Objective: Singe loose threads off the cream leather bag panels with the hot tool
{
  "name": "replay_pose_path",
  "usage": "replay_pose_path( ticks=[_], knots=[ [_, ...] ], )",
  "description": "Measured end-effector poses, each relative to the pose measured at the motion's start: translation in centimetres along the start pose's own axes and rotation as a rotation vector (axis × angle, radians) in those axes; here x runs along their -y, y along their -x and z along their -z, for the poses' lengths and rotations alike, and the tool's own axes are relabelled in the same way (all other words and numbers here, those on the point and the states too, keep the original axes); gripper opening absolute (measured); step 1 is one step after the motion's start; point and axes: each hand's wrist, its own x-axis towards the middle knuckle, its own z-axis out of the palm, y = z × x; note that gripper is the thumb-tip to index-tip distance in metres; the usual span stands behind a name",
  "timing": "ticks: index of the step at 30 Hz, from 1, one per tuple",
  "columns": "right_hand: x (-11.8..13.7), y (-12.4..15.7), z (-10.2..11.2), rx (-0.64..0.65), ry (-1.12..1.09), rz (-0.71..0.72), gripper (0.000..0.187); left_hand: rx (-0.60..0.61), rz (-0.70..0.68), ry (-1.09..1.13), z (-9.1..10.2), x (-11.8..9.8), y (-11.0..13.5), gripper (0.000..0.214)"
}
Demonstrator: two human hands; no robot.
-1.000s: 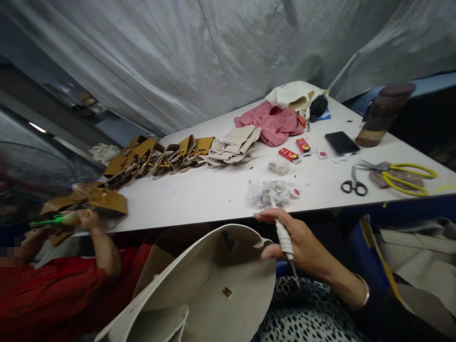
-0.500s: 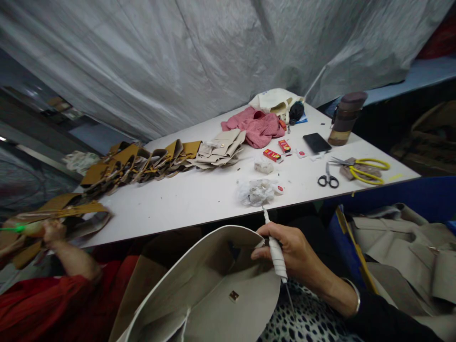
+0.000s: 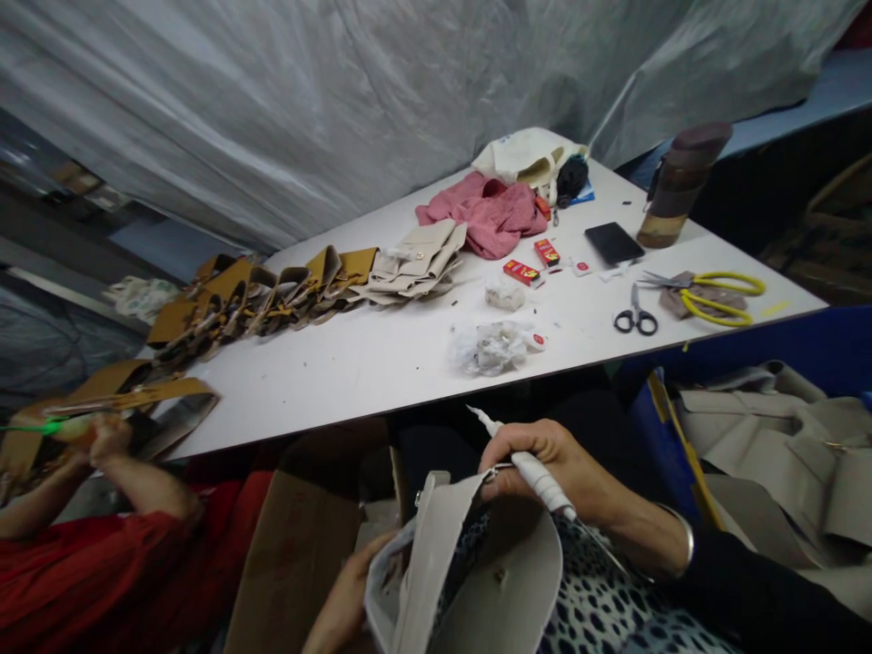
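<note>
In my right hand [image 3: 545, 454] is a slim white-wrapped tool [image 3: 541, 481], slanting with its pale pointed tip up and to the left; a thin metal length trails from its lower end. The same hand's thumb and finger pinch the rim of a beige bag [image 3: 436, 563]. The bag is tilted in my lap with its mouth towards me, and a small metal fitting shows on its inner wall. At its left side, my left hand [image 3: 351, 590] grips the bag, its fingertips hidden behind it.
On the white table [image 3: 354, 363] lie yellow-handled scissors [image 3: 722, 295], black scissors [image 3: 636, 320], a phone [image 3: 614, 243], red boxes [image 3: 523, 272] and crumpled plastic [image 3: 494, 348]. A bottle [image 3: 681, 186] stands behind. A co-worker's hands [image 3: 109, 440] work at left. Beige bags fill a blue bin [image 3: 647, 454].
The bag has turned and swung right, its mouth narrower. My left hand has come into view beside it. The tool in my right hand now leans further left, and the camera view has shifted slightly.
</note>
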Motion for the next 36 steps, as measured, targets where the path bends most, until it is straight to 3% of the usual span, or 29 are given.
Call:
replay_pose_path(
  ticks=[2, 4, 5, 6, 9, 12, 14, 17, 21, 28, 36],
  knots=[
    [-0.2, -0.1, -0.5, 0.010, 0.031, 0.018, 0.032, -0.134, -0.044, 0.103, 1.0, -0.6, -0.8, 0.050],
    [-0.2, -0.3, -1.0, -0.005, 0.105, 0.054, 0.033, -0.258, -0.182, 0.259, 1.5, -2.9, -1.6, 0.061],
    [-0.3, -0.4, -1.1, -0.015, 0.150, 0.078, 0.034, -0.249, -0.277, 0.327, 1.4, -4.6, -1.9, 0.064],
    [-0.3, -0.5, -1.3, -0.026, 0.200, 0.108, 0.034, -0.188, -0.373, 0.375, 1.1, -6.6, -2.0, 0.068],
    [-0.7, -1.0, -1.7, -0.061, 0.368, 0.214, 0.034, 0.163, -0.597, 0.315, -0.7, -13.0, -2.2, 0.080],
    [-1.7, -1.4, -1.6, -0.146, 0.494, 0.280, 0.029, 0.508, -0.659, 0.107, -2.7, -17.7, -2.3, 0.073],
    [-2.4, -1.6, -1.4, -0.225, 0.531, 0.275, 0.028, 0.582, -0.639, -0.054, -3.6, -19.0, -2.6, 0.059],
    [-3.4, -2.0, -0.8, -0.303, 0.528, 0.225, 0.027, 0.568, -0.583, -0.136, -4.6, -18.9, -3.3, 0.045],
    [-4.2, -2.9, 0.3, -0.362, 0.484, 0.148, 0.027, 0.527, -0.529, -0.038, -5.9, -17.3, -4.6, 0.046],
    [-5.2, -4.3, 1.7, -0.390, 0.461, 0.124, 0.023, 0.230, -0.454, 0.102, -8.6, -16.0, -7.0, 0.018],
    [-5.6, -4.8, 4.0, -0.275, 0.470, 0.207, 0.019, 0.277, -0.396, 0.188, -7.6, -16.8, -10.0, 0.017]
  ],
)
